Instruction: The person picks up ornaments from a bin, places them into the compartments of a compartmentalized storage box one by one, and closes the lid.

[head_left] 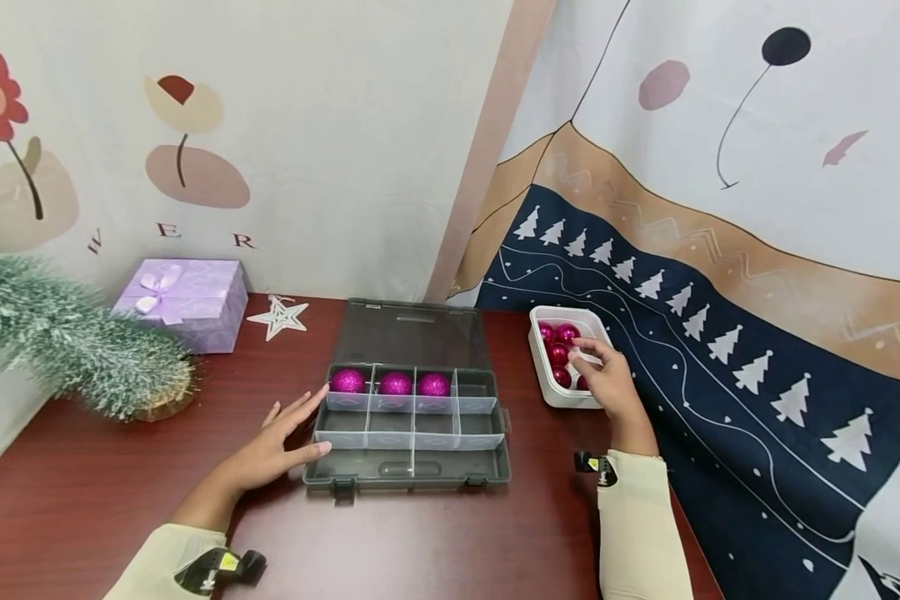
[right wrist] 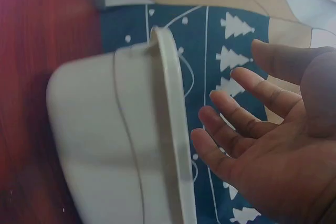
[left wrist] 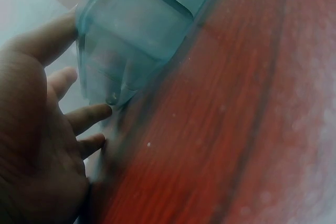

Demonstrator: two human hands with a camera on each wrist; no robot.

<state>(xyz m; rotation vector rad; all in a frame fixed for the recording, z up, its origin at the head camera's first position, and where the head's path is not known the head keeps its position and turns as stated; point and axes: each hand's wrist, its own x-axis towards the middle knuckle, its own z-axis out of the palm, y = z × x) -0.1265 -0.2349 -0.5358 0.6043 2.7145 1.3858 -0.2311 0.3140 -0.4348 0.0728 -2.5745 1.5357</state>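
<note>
A grey see-through compartment box (head_left: 412, 468) lies on the table with its lid folded back. Three glittery magenta balls (head_left: 395, 384) sit in separate cells along its back row. My left hand (head_left: 273, 450) touches the box's left side with straight, spread fingers; in the left wrist view the hand (left wrist: 47, 124) is against the box wall (left wrist: 131, 30). Over the white tub (head_left: 543, 375) hovers my right hand (head_left: 606, 383), fingers loosely bent, holding nothing that I can see. Several shiny magenta balls (head_left: 558, 355) lie in the tub, partly hidden by that hand.
A lilac gift box (head_left: 221, 308) and a white star ornament (head_left: 278, 317) stand at the back left. A frosted small tree (head_left: 82, 342) leans in from the left. Patterned cloth (head_left: 720, 400) hangs along the right table edge.
</note>
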